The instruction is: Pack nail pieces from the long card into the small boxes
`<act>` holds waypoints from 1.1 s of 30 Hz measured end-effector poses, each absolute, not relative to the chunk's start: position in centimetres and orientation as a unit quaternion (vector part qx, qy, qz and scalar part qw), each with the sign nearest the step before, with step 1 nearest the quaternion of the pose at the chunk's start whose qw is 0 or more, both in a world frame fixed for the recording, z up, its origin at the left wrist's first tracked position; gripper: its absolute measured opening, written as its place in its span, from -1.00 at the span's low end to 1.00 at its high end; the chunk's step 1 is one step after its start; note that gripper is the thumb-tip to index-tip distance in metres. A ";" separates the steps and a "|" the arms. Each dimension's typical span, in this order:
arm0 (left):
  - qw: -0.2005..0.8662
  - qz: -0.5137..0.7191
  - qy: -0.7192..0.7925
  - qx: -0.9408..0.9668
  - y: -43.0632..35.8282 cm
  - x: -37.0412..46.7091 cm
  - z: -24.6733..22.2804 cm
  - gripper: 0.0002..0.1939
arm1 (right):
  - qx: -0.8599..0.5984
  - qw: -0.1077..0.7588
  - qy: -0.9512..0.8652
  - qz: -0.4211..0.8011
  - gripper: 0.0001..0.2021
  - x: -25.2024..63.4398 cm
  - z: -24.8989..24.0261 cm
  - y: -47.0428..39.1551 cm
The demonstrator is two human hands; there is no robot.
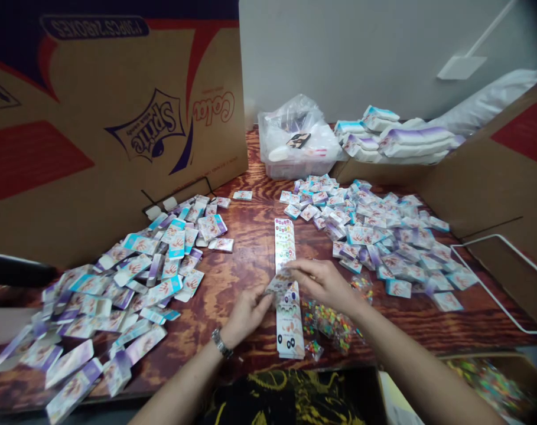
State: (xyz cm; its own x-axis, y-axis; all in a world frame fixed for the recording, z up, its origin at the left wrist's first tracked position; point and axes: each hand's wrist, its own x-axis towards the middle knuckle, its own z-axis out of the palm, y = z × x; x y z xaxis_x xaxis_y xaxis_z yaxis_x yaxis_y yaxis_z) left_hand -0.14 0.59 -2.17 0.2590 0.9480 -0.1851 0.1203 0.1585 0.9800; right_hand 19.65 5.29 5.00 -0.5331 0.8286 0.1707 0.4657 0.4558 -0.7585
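In the middle of the table, my left hand (249,314) and my right hand (324,284) meet over a long narrow stack of printed leaflets (290,324). Pinched between the fingers of both is a small printed piece (279,282); blur hides whether it is a box or a folded leaflet. Small clear packets of colourful pieces (332,323) lie beside the stack, just below my right forearm. To the left spreads a heap of small printed boxes (162,289), several with flaps open. A second heap of small boxes (396,236), which look closed, lies on the right.
Large cardboard cartons (117,136) (485,177) stand at the left and right. At the back are a plastic tub (295,168) holding bags and soft wrapped packs (410,141). A white wire frame (485,307) leans at right. Below it, a box holds colourful packets (490,381).
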 end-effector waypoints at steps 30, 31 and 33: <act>0.747 0.412 0.404 0.330 -0.6 -1.3 1.3 -0.59 | -0.366 0.227 -0.858 0.281 -0.73 16.4 2.7 4.3; 0.742 0.413 0.408 0.335 -0.7 -1.2 1.3 -0.60 | -0.368 0.224 -0.856 0.284 -0.75 16.4 2.5 4.4; 0.720 0.415 0.433 0.349 -0.7 -0.8 1.0 -0.68 | -0.373 0.223 -0.866 0.245 -0.84 16.4 2.0 4.1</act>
State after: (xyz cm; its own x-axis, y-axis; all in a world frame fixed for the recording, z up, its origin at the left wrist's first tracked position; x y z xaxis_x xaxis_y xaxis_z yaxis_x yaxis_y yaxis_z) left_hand -0.84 -0.69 1.00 0.2805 0.8998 -0.3341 -0.2940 0.4119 0.8625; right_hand 16.36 4.13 1.96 -0.6213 0.7567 0.2035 0.5374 0.6005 -0.5921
